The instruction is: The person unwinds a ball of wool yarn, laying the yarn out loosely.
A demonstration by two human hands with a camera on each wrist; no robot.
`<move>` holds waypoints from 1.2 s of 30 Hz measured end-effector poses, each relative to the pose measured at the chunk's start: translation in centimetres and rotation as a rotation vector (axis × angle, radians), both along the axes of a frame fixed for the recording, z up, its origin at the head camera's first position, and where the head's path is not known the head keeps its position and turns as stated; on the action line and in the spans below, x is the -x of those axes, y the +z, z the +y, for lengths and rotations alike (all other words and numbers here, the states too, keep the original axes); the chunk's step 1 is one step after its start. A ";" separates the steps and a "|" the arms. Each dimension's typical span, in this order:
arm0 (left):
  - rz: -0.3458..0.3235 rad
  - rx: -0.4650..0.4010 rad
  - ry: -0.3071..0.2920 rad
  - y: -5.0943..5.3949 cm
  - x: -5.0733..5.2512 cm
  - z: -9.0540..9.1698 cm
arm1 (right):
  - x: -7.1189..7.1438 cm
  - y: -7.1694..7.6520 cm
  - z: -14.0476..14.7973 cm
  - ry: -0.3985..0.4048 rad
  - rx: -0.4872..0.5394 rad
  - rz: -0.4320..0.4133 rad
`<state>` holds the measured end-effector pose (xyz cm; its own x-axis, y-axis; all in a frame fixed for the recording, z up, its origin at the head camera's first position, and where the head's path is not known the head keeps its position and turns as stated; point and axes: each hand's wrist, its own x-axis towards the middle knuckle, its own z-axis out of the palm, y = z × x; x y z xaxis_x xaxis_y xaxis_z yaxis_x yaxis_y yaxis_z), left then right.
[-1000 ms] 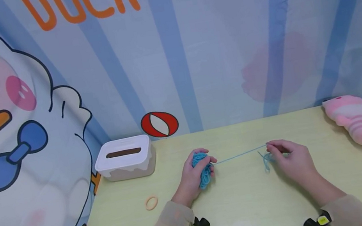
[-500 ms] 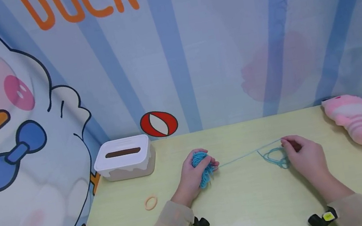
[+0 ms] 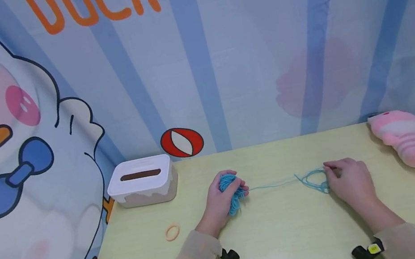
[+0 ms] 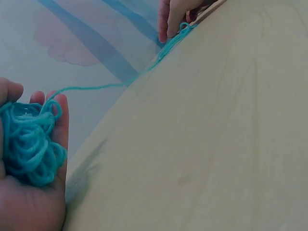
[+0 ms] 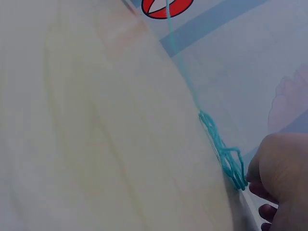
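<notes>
A bundle of turquoise yarn [image 4: 31, 144] lies in my left hand [image 3: 218, 200], whose thumb and fingers curl round it. From the bundle a single strand runs rightward, sagging slightly, to loose yarn loops [image 3: 313, 181] on the table. At the right end of those loops, my right hand [image 3: 351, 181] pinches the yarn between thumb and index finger, low over the tabletop. The right wrist view has the loops [image 5: 224, 154] reaching that hand's fingertips [image 5: 252, 180], though the exact grip is partly hidden.
A tissue box [image 3: 142, 182] with a white lid stands at the table's back left. Nearer me lies a small orange ring [image 3: 172, 232]. A pink plush toy [image 3: 413, 140] rests at the right. Behind the table [image 3: 281, 235] hangs a duck-printed curtain [image 3: 244, 51].
My right hand has moved rightward and then down towards the table. The strand has gone from taut to slack, and more yarn loops lie spread beside that hand. The left hand stays nearly still.
</notes>
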<state>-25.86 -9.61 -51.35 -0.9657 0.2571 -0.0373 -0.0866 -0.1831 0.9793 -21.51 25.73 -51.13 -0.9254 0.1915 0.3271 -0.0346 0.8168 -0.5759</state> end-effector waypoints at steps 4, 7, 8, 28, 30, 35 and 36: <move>0.001 -0.014 -0.010 -0.1 0.1 0.1 | -0.3 0.4 -1.7 0.016 0.071 0.134; -0.002 -0.026 -0.014 -0.1 0.0 0.2 | -0.3 0.4 -3.6 0.109 0.108 0.301; -0.003 -0.027 -0.015 -0.1 0.0 0.2 | -0.3 0.4 -4.4 0.156 0.107 0.346; 0.042 -0.011 -0.064 0.4 -0.2 -0.1 | 0.4 0.1 -13.5 0.526 0.092 0.082; 0.049 -0.013 -0.068 0.4 -0.3 0.0 | 0.3 0.1 -13.6 0.506 0.074 0.093; 0.039 0.019 -0.047 0.4 -0.4 -0.1 | 0.1 0.1 -13.4 0.470 0.076 0.165; 0.036 0.033 -0.040 0.4 -0.4 -0.1 | 0.0 0.2 -13.4 0.466 0.087 0.177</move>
<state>-25.48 -9.70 -50.93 -0.9556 0.2943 -0.0115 -0.0575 -0.1482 0.9873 -21.55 12.37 -50.98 -0.8509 -0.1953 0.4877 -0.4873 0.6405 -0.5935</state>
